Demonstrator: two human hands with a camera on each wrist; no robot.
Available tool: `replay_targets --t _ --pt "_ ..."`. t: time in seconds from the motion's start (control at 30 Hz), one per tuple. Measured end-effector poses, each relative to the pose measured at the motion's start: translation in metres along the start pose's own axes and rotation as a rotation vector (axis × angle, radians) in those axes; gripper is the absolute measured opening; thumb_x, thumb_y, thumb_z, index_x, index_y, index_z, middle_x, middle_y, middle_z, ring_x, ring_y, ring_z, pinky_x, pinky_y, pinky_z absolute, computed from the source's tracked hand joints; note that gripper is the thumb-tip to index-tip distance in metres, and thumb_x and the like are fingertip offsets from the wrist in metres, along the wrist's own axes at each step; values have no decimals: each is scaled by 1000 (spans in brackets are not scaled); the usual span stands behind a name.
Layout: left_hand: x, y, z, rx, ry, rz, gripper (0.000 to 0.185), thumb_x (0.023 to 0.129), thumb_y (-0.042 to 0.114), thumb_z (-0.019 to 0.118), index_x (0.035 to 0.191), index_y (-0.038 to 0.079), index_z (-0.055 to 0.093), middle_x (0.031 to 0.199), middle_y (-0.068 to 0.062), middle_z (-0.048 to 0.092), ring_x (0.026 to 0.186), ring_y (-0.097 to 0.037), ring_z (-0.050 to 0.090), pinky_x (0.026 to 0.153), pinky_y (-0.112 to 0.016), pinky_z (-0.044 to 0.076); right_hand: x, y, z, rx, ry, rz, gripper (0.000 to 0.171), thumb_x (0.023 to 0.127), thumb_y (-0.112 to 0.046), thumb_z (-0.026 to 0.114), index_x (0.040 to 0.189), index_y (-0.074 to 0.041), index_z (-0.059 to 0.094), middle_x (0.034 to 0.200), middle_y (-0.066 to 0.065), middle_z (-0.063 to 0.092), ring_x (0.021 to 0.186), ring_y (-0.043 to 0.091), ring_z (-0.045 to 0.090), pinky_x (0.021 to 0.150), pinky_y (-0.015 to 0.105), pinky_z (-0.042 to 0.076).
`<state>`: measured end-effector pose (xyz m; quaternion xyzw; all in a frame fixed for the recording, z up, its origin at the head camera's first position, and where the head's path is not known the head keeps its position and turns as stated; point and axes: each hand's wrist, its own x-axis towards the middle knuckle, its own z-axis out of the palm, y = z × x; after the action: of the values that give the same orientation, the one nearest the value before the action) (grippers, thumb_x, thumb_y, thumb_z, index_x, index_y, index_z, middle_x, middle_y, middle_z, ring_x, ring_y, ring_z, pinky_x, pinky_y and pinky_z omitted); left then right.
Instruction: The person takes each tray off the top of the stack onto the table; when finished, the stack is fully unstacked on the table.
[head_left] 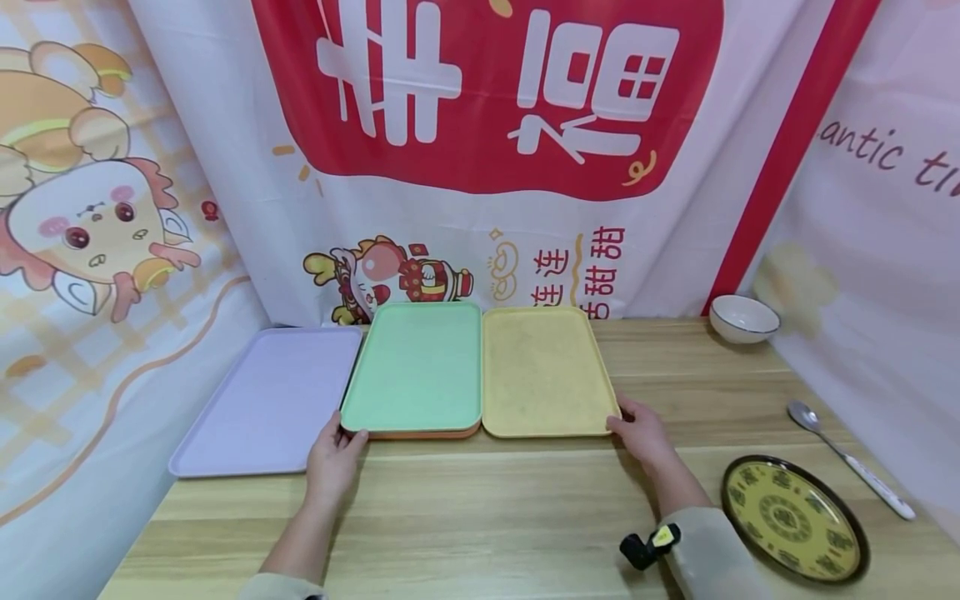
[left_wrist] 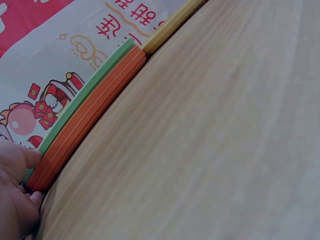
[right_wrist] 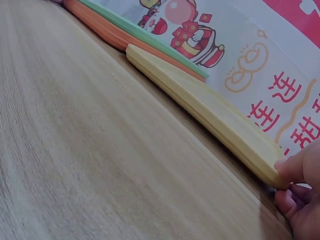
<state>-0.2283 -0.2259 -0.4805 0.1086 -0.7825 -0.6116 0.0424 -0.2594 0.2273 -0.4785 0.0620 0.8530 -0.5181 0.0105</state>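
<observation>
A green tray (head_left: 416, 367) lies on top of orange trayware (left_wrist: 90, 120), whose edge shows below it. At the stack's near left corner, my left hand (head_left: 332, 462) grips it, with a digit against the green edge and another low by the orange one. A yellow tray (head_left: 547, 371) sits directly to the right of the stack. My right hand (head_left: 642, 433) pinches its near right corner, as the right wrist view shows closely. To the left of the stack lies a lilac tray (head_left: 270, 404), close to my left hand.
On the right of the wooden table (head_left: 480, 517) are a brown-rimmed patterned plate (head_left: 795, 517), a spoon (head_left: 847, 458) with a pale handle, and a white bowl (head_left: 744, 318) at the back. A printed cloth (head_left: 480, 217) hangs behind the trays.
</observation>
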Motion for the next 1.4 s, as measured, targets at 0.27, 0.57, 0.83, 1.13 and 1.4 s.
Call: replay_targets --t 0.27,0.57,0.83,1.13,1.4 --pt "1 0 0 -1 5 1 73 101 10 52 154 -5 6 159 -31 10 148 -42 16 123 -45 26 1 -2 3 -137 17 -49 54 90 0 54 141 13 41 138 35 49 125 42 49 111 53 42" --pt "2 -1 0 -9 5 16 73 100 8 52 153 -7 5 158 -33 10 148 -44 16 122 -46 26 -6 -8 2 -102 73 -48 49 97 -11 53 141 9 44 133 36 51 122 45 53 107 50 47" --pt "1 -1 -1 1 4 7 73 101 10 53 154 -6 5 159 -32 10 148 -43 16 122 -45 26 -7 -34 26 -21 116 -163 50 99 -10 52 144 8 41 144 33 41 126 46 49 107 54 48" --pt "0 -1 -1 -6 11 20 72 100 8 53 153 -8 6 158 -33 11 147 -45 18 121 -45 28 1 -66 85 10 42 -210 48 96 -14 59 140 4 49 137 27 54 111 36 61 94 46 56" --pt "-1 0 -1 -1 12 13 72 100 8 52 153 -7 7 158 -34 11 147 -45 18 121 -46 28 -1 -87 132 -49 -82 -244 52 98 -23 57 141 5 47 136 28 54 111 34 61 91 45 58"
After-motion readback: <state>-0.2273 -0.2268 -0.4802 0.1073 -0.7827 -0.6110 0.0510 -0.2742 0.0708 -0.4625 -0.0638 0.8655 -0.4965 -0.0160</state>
